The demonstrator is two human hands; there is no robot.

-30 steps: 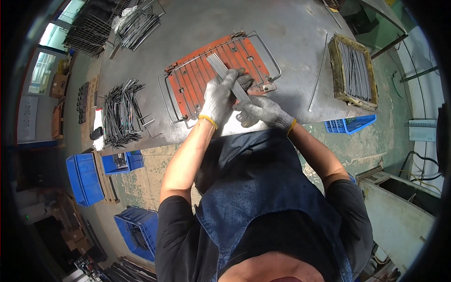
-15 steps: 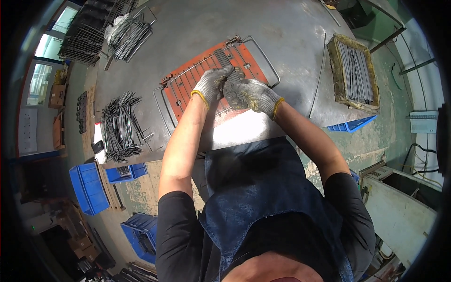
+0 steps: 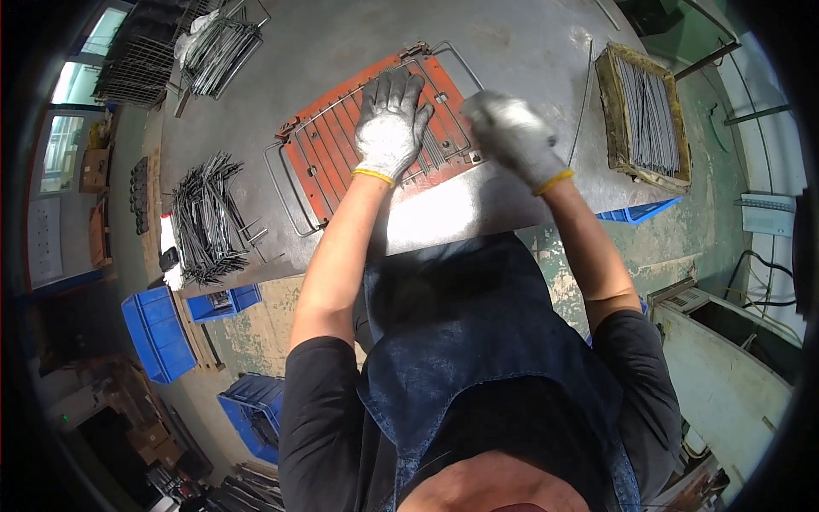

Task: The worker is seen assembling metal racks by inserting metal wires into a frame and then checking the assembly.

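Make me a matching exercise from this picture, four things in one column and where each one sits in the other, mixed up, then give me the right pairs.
Things:
1. left hand
2. wooden tray of straight rods
3. loose heap of bent wires
4. blue crate

Places:
A. on the floor, below the table's left end
B. flat on the orange jig
C. at the right end of the table
D. on the table, left of the jig

Pairs: 1-B, 2-C, 3-D, 4-A

A grey metal desk [image 3: 529, 51] is set on a worn, green-painted concrete floor [image 3: 682, 247]. Blue plastic crates [image 3: 158, 328] are stacked at the left, where daylight is admitted through windows [image 3: 55, 154].
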